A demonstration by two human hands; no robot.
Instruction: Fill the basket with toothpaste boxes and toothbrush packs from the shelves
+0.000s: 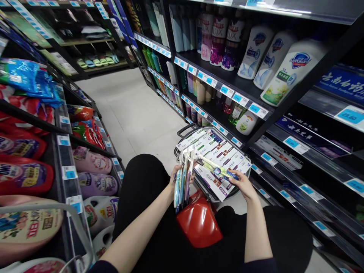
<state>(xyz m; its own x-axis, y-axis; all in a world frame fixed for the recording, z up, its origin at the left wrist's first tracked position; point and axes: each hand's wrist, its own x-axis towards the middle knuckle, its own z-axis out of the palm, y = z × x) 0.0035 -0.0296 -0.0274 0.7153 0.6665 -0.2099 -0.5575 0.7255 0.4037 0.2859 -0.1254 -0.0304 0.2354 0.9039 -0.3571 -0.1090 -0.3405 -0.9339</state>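
Note:
My left hand (174,177) is closed around an upright bunch of several packaged toothbrushes (182,182) with blue, white and purple handles. In my right hand (243,185) is a single packaged toothbrush (210,166) with a yellow-green card, gripped by its blue lower end. Its far end reaches left, close to the bunch; whether they touch I cannot tell. Beneath both hands, white toothpaste boxes (227,153) lie in rows on top of a shopping basket with a dark handle (184,131). A glossy red container (200,223) sits between my legs, just below the bunch.
Shelves of body wash bottles (256,51) rise beyond the basket, with toothpaste shelves (301,146) on the right. Detergent bottles (25,170) and bagged goods (28,81) line the left side. A pale tiled aisle floor (127,102) runs between the shelves toward slippers (96,61).

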